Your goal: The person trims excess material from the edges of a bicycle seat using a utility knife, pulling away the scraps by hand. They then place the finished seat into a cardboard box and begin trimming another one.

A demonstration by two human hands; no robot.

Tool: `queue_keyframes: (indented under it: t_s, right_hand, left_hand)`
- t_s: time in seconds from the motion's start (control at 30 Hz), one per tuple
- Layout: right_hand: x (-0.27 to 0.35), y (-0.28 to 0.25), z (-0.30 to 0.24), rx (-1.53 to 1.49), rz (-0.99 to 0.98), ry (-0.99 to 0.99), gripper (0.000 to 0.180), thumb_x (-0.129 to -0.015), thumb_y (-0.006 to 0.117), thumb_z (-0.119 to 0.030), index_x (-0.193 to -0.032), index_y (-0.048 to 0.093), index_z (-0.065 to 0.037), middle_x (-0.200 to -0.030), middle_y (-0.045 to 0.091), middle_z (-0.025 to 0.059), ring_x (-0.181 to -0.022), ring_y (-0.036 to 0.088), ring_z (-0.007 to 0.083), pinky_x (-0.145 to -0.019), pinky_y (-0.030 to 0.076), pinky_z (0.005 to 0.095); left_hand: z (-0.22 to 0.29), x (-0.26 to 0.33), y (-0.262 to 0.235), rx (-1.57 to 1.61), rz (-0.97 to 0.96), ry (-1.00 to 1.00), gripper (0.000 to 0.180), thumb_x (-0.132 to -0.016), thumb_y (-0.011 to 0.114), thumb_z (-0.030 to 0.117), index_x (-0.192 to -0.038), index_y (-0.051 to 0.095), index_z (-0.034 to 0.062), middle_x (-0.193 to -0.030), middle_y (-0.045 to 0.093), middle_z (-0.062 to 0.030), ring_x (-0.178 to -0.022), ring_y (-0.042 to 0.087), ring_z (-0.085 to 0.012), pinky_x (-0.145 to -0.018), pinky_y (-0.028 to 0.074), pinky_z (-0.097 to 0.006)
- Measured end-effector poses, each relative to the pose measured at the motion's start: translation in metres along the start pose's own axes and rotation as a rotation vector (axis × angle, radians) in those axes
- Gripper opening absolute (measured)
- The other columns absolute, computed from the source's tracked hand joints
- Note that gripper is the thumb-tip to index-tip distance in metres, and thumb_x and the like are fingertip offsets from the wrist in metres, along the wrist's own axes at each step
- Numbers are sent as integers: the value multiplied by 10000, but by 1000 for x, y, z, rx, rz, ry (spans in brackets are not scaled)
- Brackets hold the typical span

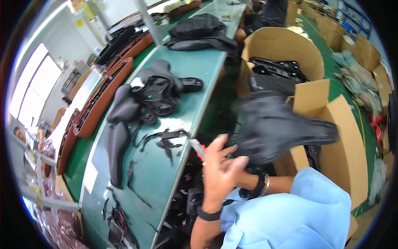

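A black bicycle saddle, smeared by motion, is in the air above the cartons, right beside my left hand. My left hand has its fingers apart and grips nothing I can see. My right hand lies mostly hidden behind the left one, its wrist wearing a black watch. From behind the left fingers juts a cutter with a silver blade and red body, seemingly held by my right hand. On the green table lie a long black saddle, several more saddle parts and black trimmed scraps.
To my right stand a tall carton holding black parts and an open-flapped carton. Black covers are piled at the table's far end. Brown padded troughs line the left side. Another person sits beyond the carton.
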State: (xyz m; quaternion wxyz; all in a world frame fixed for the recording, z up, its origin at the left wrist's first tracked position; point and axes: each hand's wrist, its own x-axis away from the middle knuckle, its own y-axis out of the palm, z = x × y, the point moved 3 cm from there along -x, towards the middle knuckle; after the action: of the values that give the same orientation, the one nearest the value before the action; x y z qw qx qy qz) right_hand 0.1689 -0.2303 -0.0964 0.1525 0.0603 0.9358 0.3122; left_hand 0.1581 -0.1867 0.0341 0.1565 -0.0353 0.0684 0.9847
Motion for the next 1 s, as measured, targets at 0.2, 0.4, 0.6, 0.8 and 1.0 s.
queue_keyframes:
  t_s: [0.2, 0.4, 0.6, 0.8, 1.0]
  right_hand:
    - [-14, -2, -38, 320, -133, 636, 457, -965, 589, -231, -1332, 376, -62, -865, 541, 32, -601, 583, 95, -498, 527, 246]
    - [-10, 24, -21, 362, -299, 648, 419, -955, 547, -135, -1331, 388, -43, -832, 538, 40, -600, 575, 102, -515, 527, 253]
    - [-14, 50, -14, 360, -428, 664, 416, -950, 549, -133, -1318, 390, -27, -807, 532, 46, -606, 570, 105, -530, 527, 253]
    - [-32, 56, -13, 486, -476, 617, 533, -911, 640, -162, -1362, 390, -29, -960, 563, 60, -756, 637, 117, -565, 543, 249]
    - [-48, 97, -15, 618, -704, 491, 629, -866, 713, -194, -1384, 393, -36, -942, 574, 55, -786, 605, 99, -584, 515, 251]
  left_hand:
    - [12, -6, -127, -778, 651, 288, 444, -869, 715, 215, -1228, 549, 15, -1257, 499, -143, -1142, 528, -271, -935, 472, -369]
    - [-3, 27, -310, -1334, 1197, -180, 805, -732, 808, 307, -1399, 419, 80, -1442, 338, -246, -1354, 319, -404, -1059, 302, -572]
    - [-12, 26, -354, -1114, 941, -245, 696, -764, 777, 373, -1305, 511, 23, -1188, 585, -174, -1138, 547, -304, -968, 427, -402]
    - [5, 63, -230, 445, 690, -67, 413, -986, 551, 343, -1151, 559, -36, -1097, 649, -172, -963, 664, -264, -812, 566, -384]
    - [-32, 105, -140, 549, 517, -457, 413, -987, 546, 287, -1162, 569, -87, -1035, 680, -182, -918, 686, -248, -778, 561, -343]
